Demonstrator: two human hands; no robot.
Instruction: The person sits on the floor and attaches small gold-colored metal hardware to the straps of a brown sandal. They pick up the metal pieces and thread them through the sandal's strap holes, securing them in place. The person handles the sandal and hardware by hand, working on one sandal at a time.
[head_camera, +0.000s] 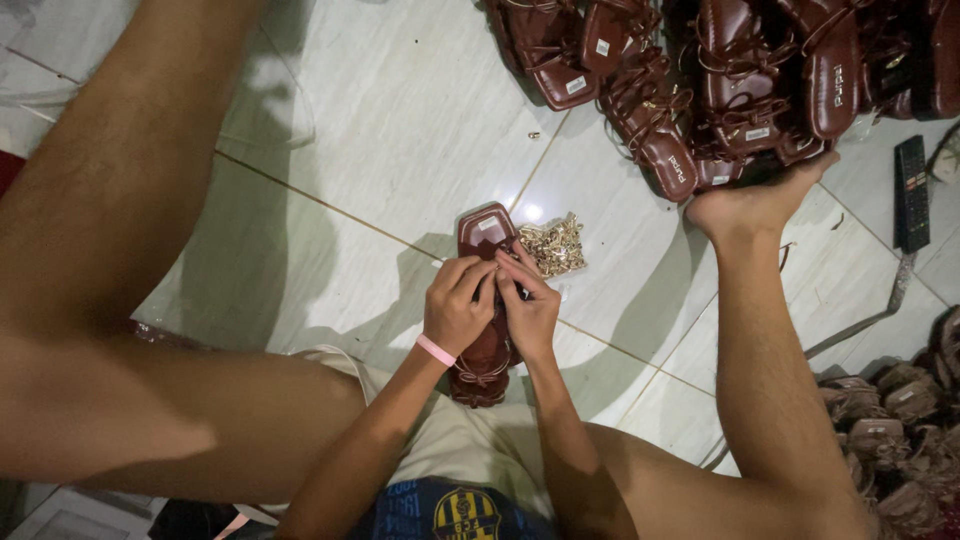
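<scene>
A dark red-brown strappy sandal lies on the tiled floor between my legs, toe pointing away from me. Both hands are closed on its straps near the middle. My left hand, with a pink band on the wrist, pinches the strap from the left. My right hand pinches it from the right, fingertips touching the left hand's. A small heap of gold-coloured metal ornaments lies just right of the sandal's toe, close to my right fingertips. The sandal's heel shows below my hands.
A pile of matching brown sandals fills the top right, with my right foot against it. A black remote control lies at the right edge. A heap of taupe sandals sits lower right. My left leg crosses the left side.
</scene>
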